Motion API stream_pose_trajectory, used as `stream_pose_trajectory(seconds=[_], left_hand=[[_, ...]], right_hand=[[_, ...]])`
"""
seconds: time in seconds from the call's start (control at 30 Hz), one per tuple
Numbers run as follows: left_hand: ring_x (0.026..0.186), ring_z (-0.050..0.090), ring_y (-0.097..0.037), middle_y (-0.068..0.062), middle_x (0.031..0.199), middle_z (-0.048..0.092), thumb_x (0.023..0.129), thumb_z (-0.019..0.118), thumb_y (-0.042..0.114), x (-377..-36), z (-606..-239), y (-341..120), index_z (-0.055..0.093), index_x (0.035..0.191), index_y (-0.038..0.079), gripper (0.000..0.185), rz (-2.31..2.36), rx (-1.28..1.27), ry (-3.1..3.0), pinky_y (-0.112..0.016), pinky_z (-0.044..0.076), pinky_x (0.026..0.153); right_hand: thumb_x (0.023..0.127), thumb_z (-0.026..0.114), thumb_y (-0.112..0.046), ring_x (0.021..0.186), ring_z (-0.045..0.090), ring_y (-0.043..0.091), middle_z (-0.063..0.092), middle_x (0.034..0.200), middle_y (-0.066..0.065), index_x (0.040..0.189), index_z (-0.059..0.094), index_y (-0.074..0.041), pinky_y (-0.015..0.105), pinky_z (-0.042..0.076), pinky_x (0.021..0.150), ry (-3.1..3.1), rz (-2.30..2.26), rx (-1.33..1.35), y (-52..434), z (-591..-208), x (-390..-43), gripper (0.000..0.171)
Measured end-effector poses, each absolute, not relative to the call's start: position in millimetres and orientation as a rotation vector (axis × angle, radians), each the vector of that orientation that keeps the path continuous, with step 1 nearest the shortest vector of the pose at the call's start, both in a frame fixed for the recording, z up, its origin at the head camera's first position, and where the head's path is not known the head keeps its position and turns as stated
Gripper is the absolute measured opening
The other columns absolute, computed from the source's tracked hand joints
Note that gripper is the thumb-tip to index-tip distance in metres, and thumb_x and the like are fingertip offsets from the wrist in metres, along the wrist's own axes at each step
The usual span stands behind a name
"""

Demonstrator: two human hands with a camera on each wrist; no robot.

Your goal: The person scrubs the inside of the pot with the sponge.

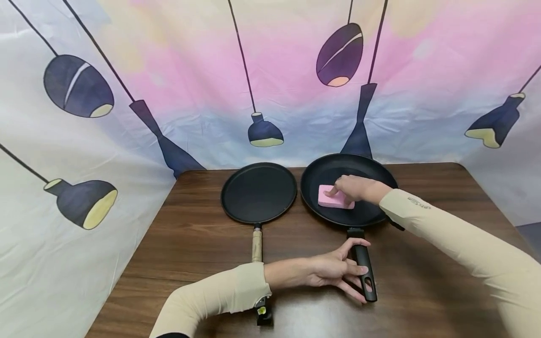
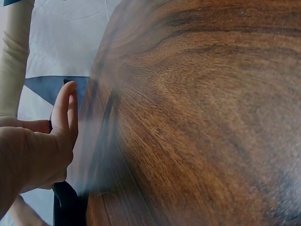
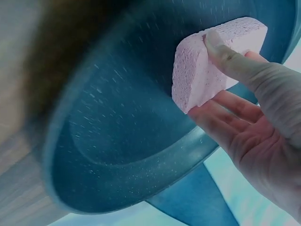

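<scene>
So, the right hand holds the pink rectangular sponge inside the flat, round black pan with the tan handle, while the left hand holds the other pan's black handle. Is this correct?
Not in the flat pan: the head view shows the right hand holding the sponge inside the deeper black pan, whose black handle the left hand holds.

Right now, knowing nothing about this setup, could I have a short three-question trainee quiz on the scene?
1. Which hand holds the pink rectangular sponge?
2. True or false: the left hand holds a long black handle with an oval hole.
3. How many round black pans are on the brown wooden table: A one, B two, C three?

Key: 1. The right hand. 2. True. 3. B.
</scene>
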State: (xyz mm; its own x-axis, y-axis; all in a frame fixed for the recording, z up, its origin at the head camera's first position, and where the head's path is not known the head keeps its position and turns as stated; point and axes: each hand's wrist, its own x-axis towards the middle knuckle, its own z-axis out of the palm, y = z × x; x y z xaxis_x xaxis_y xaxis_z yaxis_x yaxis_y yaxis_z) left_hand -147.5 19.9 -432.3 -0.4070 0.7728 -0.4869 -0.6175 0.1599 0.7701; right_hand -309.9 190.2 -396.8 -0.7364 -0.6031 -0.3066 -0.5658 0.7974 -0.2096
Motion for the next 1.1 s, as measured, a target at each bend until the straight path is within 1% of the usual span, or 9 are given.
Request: stream_pose_trajectory(seconds=[0.13,0.27,0.4,0.47,0.6,0.77,0.87,0.97,1.1], left_hand=[[0.129,0.051,-0.06,-0.017,0.109,0.061,0.107,0.048,0.002,-146,-431,18,0.036,0.145,0.04,0.055,1.539,0.164,1.273,-0.072,0.046,0.103],[0.128,0.051,-0.06,-0.016,0.107,0.061,0.107,0.048,0.002,-145,-432,19,0.037,0.144,0.04,0.054,1.545,0.158,1.277,-0.071,0.046,0.103],[0.128,0.051,-0.06,-0.016,0.106,0.062,0.107,0.048,0.001,-144,-434,20,0.038,0.142,0.04,0.054,1.55,0.16,1.274,-0.072,0.047,0.102],[0.128,0.051,-0.06,-0.016,0.106,0.062,0.107,0.048,0.001,-144,-434,20,0.037,0.143,0.04,0.054,1.552,0.164,1.28,-0.072,0.047,0.102],[0.126,0.052,-0.06,-0.016,0.104,0.062,0.107,0.048,0.002,-145,-434,19,0.036,0.146,0.039,0.055,1.547,0.172,1.288,-0.071,0.048,0.102],[0.125,0.054,-0.06,-0.018,0.104,0.062,0.107,0.048,0.003,-147,-432,18,0.037,0.144,0.04,0.054,1.541,0.171,1.298,-0.071,0.048,0.101],[0.124,0.055,-0.06,-0.018,0.104,0.062,0.107,0.048,0.002,-147,-432,18,0.038,0.144,0.039,0.053,1.543,0.168,1.308,-0.071,0.048,0.101],[0.124,0.055,-0.06,-0.019,0.104,0.061,0.107,0.048,0.002,-146,-432,18,0.038,0.141,0.04,0.053,1.543,0.168,1.31,-0.071,0.048,0.101],[0.124,0.055,-0.06,-0.019,0.104,0.061,0.107,0.048,0.001,-145,-432,20,0.038,0.141,0.039,0.053,1.548,0.17,1.312,-0.071,0.048,0.101]], right_hand=[[0.086,0.076,0.007,0.117,0.064,0.033,0.052,0.148,0.027,0.143,0.059,-0.011,0.031,0.057,0.08,2.642,-0.201,-0.816,186,-396,-333,0.062],[0.086,0.076,0.007,0.118,0.061,0.034,0.051,0.148,0.03,0.145,0.057,-0.009,0.035,0.056,0.085,2.681,-0.237,-0.73,185,-398,-353,0.063],[0.087,0.076,0.005,0.117,0.058,0.033,0.05,0.149,0.029,0.146,0.054,-0.009,0.039,0.056,0.09,2.695,-0.281,-0.629,187,-400,-363,0.065],[0.088,0.075,0.006,0.115,0.056,0.033,0.049,0.15,0.029,0.147,0.054,-0.01,0.04,0.055,0.09,2.696,-0.281,-0.617,187,-401,-364,0.065],[0.089,0.073,0.006,0.113,0.056,0.033,0.051,0.148,0.03,0.148,0.053,-0.012,0.04,0.052,0.089,2.701,-0.192,-0.686,186,-400,-354,0.065],[0.088,0.076,0.002,0.11,0.06,0.033,0.059,0.135,0.028,0.145,0.058,-0.013,0.04,0.055,0.086,2.667,-0.104,-0.864,189,-397,-325,0.062],[0.085,0.079,0.001,0.102,0.063,0.03,0.064,0.125,0.024,0.142,0.061,-0.015,0.036,0.057,0.08,2.64,-0.091,-0.978,193,-397,-308,0.062],[0.081,0.082,0.002,0.099,0.063,0.026,0.067,0.118,0.02,0.139,0.065,-0.017,0.033,0.059,0.076,2.619,-0.107,-1.031,199,-399,-293,0.063],[0.077,0.085,0.004,0.096,0.062,0.02,0.069,0.117,0.017,0.135,0.068,-0.017,0.031,0.06,0.076,2.614,-0.142,-1.037,207,-400,-279,0.063]])
